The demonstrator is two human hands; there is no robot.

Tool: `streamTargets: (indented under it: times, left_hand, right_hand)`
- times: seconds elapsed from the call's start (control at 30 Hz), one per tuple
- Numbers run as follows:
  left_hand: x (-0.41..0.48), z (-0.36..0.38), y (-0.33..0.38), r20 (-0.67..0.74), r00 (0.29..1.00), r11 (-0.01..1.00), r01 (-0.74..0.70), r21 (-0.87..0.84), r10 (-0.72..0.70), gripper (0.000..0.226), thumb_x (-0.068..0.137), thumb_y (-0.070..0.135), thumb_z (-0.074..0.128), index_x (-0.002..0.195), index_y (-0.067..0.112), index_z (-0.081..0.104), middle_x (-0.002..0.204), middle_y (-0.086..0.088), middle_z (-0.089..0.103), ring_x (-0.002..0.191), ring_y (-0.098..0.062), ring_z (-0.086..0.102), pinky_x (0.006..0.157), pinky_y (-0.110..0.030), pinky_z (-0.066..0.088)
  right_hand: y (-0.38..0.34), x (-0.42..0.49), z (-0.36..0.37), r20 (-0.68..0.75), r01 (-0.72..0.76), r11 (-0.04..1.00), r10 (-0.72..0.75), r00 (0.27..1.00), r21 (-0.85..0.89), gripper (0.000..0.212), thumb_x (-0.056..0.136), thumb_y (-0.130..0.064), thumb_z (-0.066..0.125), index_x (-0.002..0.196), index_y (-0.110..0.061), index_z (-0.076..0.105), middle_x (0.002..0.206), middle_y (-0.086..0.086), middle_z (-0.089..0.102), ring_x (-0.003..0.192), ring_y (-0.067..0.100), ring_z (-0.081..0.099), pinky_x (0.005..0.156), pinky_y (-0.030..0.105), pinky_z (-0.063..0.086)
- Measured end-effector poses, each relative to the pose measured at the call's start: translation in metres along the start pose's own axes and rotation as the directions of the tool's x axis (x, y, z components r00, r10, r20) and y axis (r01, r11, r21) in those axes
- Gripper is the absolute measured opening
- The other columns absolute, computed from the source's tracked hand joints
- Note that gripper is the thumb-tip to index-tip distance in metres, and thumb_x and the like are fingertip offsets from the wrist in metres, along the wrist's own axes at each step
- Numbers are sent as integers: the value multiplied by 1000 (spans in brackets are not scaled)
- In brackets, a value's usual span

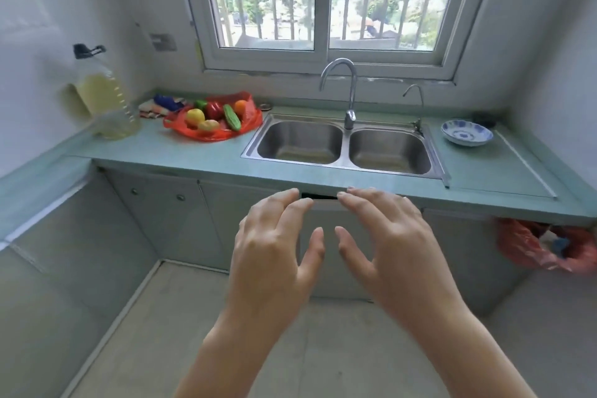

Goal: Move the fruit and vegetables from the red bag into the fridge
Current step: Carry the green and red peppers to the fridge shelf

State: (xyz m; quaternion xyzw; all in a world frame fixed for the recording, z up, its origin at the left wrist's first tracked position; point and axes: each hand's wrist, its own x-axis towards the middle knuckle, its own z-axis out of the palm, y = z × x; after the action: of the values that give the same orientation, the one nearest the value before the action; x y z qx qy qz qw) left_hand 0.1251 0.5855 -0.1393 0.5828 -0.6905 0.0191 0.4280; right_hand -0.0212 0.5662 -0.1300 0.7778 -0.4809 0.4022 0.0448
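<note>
The red bag (252, 121) lies spread open on the green counter, left of the sink. In it sit a yellow fruit (195, 116), a pale potato-like piece (208, 125), a red pepper (214, 109), a green pepper (201, 104), a cucumber (232, 117) and an orange (241, 106). My left hand (274, 245) and my right hand (387, 242) hover side by side in front of the counter edge, palms down, fingers spread, holding nothing. Both are well short of the bag. No fridge is in view.
A double steel sink (342, 147) with a tall tap (349, 90) fills the counter's middle. A blue-patterned bowl (466, 132) stands at the right, a large oil bottle (103, 100) and a cloth (158, 105) at the left. Another red bag (533, 249) hangs under the counter's right end.
</note>
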Motion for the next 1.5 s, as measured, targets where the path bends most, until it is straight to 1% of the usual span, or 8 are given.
streamTargets:
  times: [0.13, 0.43, 0.67, 0.8, 1.03, 1.2, 1.33, 1.5]
  left_hand:
    - [26, -5, -56, -21, 996, 994, 84, 64, -83, 40, 82, 37, 44, 113, 16, 60, 120, -1, 59, 111, -17, 49, 93, -39, 41]
    - [122, -34, -208, -42, 991, 979, 133, 155, -128, 44, 83, 38, 42, 116, 14, 58, 121, -4, 60, 112, -24, 53, 94, -41, 41]
    - [178, -48, -313, -67, 972, 970, 231, 72, -226, 48, 83, 43, 38, 121, 19, 55, 125, 1, 56, 117, -14, 45, 99, -33, 36]
    - [194, -40, -358, -37, 959, 957, 281, 68, -279, 49, 83, 44, 37, 120, 19, 56, 125, 3, 56, 118, -15, 46, 99, -33, 35]
    - [259, -14, -437, -25, 955, 948, 296, 118, -295, 50, 83, 44, 35, 121, 18, 55, 126, 2, 55, 117, -8, 41, 99, -27, 30]
    - [344, 13, -495, 56, 968, 959, 231, 165, -243, 50, 84, 43, 34, 124, 18, 53, 127, 3, 54, 119, -10, 42, 98, -23, 28]
    - [407, 35, -535, 76, 972, 960, 207, 187, -224, 51, 84, 44, 34, 123, 18, 53, 127, 2, 54, 120, -14, 44, 98, -24, 29]
    - [443, 66, -579, 120, 956, 960, 255, 118, -269, 44, 85, 37, 44, 123, 18, 54, 127, 4, 52, 120, -12, 42, 100, -23, 31]
  right_hand:
    - [-12, 45, 58, 37, 57, 997, -58, 998, 48, 42, 81, -34, 47, 111, -11, 64, 108, 5, 66, 98, 25, 61, 85, 50, 50]
    - [-65, 165, 194, 73, 91, 993, -97, 993, 77, 42, 80, -34, 45, 107, -9, 66, 107, 7, 68, 98, 29, 62, 82, 49, 51]
    - [-100, 241, 289, 109, 113, 987, -125, 986, 115, 42, 80, -34, 44, 107, -10, 65, 106, 7, 68, 98, 29, 62, 83, 51, 51]
    - [-102, 268, 335, 147, 104, 987, -123, 982, 126, 43, 80, -36, 43, 108, -12, 65, 105, 5, 68, 95, 27, 62, 83, 47, 51]
    - [-89, 339, 424, 175, 91, 985, -116, 978, 148, 38, 80, -30, 53, 112, -12, 63, 108, 5, 67, 97, 29, 62, 84, 40, 47]
    - [-63, 414, 487, 176, 92, 988, -113, 978, 128, 39, 76, -25, 57, 112, -10, 63, 108, 8, 66, 100, 33, 61, 85, 52, 49]
    - [-41, 467, 527, 199, 62, 990, -86, 976, 125, 37, 78, -26, 55, 111, -11, 63, 110, 9, 66, 101, 31, 60, 87, 50, 48]
    - [-15, 502, 579, 257, 32, 998, -46, 965, 56, 38, 76, -29, 54, 108, -10, 65, 106, 8, 67, 99, 31, 62, 83, 49, 49]
